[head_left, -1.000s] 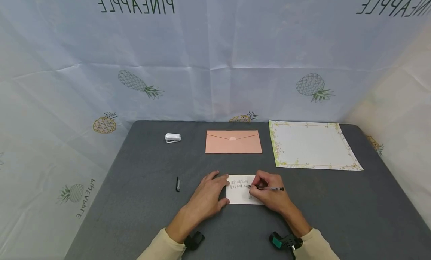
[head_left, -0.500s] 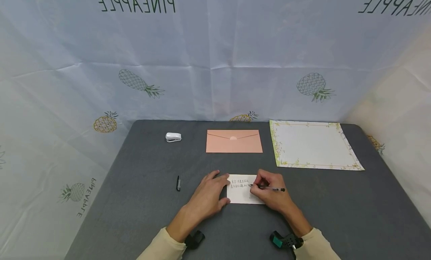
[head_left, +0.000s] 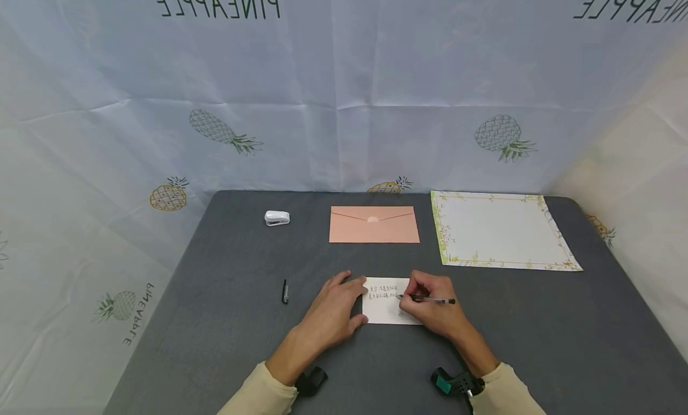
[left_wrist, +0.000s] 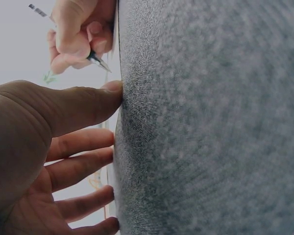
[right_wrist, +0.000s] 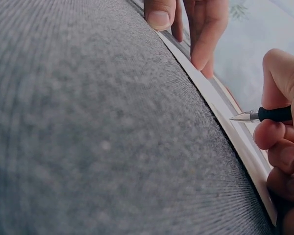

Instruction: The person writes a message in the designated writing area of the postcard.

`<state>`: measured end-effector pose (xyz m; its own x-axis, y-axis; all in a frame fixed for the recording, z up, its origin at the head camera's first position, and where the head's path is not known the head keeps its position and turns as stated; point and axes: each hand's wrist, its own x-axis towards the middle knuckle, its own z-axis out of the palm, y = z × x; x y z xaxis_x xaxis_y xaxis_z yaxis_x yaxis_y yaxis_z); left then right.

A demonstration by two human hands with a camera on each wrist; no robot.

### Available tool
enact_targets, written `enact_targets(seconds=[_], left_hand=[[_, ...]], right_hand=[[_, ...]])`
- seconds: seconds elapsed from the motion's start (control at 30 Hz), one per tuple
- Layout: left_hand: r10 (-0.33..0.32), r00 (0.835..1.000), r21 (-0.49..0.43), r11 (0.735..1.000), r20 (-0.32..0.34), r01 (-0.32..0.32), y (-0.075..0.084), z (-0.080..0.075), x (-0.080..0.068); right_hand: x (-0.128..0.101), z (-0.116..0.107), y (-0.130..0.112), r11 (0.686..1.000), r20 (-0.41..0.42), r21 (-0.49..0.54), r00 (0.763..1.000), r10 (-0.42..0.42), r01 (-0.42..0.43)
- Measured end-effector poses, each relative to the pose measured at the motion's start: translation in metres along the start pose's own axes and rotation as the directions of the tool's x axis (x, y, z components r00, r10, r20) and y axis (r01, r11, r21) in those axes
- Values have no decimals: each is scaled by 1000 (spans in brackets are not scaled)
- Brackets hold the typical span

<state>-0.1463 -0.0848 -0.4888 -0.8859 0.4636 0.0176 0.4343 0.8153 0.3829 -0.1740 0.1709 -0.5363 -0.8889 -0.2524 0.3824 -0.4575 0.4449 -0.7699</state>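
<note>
Head view: a handwritten card (head_left: 380, 310) lies on a gray table (head_left: 215, 343), left hand (head_left: 332, 309) spread at its edge, right hand (head_left: 434, 310) gripping a pen (head_left: 438, 300). Left wrist: straight thumb (left_wrist: 83, 106) at the card's edge. Right wrist: pen tip (right_wrist: 245, 116) at the card.

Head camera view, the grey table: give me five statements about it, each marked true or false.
1. The right hand holds a slim black-and-clear plastic pen. True.
2. The left hand grips a small white plastic stapler. False: that hand touches the small rectangular white paper card; the stapler lies apart.
3. The card bears handwriting. True.
4. A large white paper sheet with a floral border lies left of the flat salmon-pink paper envelope. False: the sheet lies right of it.
5. The envelope lies flap side up. True.
</note>
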Motion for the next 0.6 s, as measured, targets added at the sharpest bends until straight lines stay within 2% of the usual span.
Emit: enact_targets(seconds=[0.5,0.6], left_hand=[[-2,1000,-3,1000,1,2,1,0,0],[0,1000,-1,1000,1,0,1,0,0]], right_hand=[[1,0,2,1000,-14,18,1000,-9,9],[1,0,2,1000,-41,21,999,-15,16]])
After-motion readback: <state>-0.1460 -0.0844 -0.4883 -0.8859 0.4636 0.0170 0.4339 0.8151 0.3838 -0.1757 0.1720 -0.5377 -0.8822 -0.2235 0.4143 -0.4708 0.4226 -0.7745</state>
